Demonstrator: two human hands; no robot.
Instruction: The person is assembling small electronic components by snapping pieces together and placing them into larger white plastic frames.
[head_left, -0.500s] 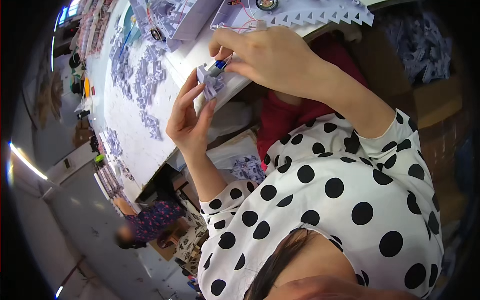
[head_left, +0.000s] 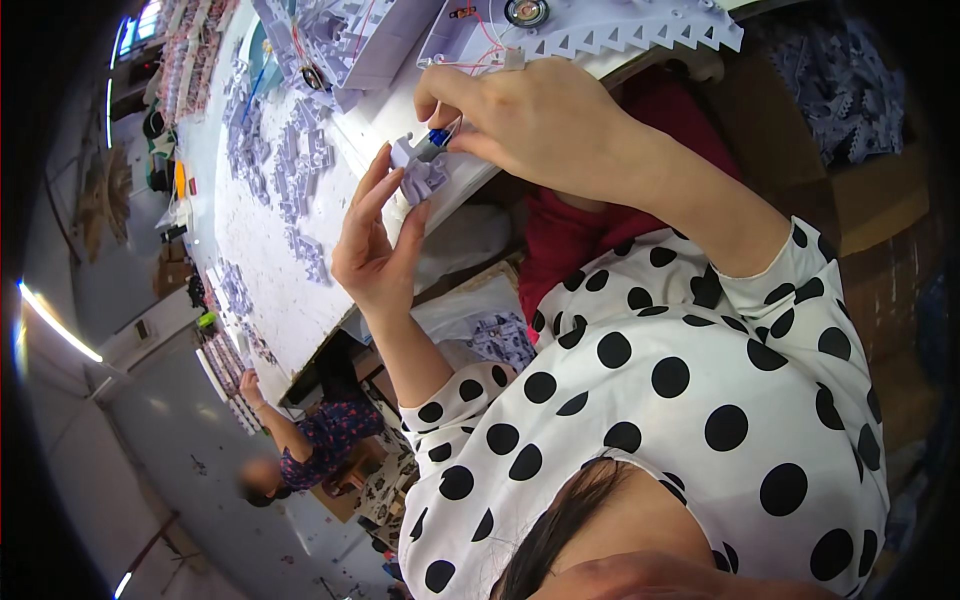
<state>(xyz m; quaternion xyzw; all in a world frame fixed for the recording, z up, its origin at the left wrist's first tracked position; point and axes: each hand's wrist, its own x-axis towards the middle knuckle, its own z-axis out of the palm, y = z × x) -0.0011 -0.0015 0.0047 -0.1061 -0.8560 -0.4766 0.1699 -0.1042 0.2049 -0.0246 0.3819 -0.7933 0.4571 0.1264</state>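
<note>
My left hand (head_left: 378,255) pinches a small pale lilac moulded plastic housing (head_left: 424,182) between thumb and fingers, just above the table edge. A small grey motor with a blue end cap (head_left: 437,138) sits at the housing's upper side, tilted, its grey body against or partly inside it. My right hand (head_left: 550,125) closes thumb and fingers on the motor's blue end, where thin wires show. How deep the motor sits in the housing cannot be made out. Beyond my right hand lies a larger lilac plastic shell (head_left: 640,35) with a toothed edge.
Loose lilac plastic pieces (head_left: 300,165) lie in heaps on the white table (head_left: 285,320). A second shell (head_left: 385,50) with wires stands at the far side. A cardboard box (head_left: 880,205) of toothed parts is at right. Another person (head_left: 335,430) sits at the lower left.
Both hands keep their hold on the housing and motor, with only a very slight shift. The other person's arm has lifted toward the table.
</note>
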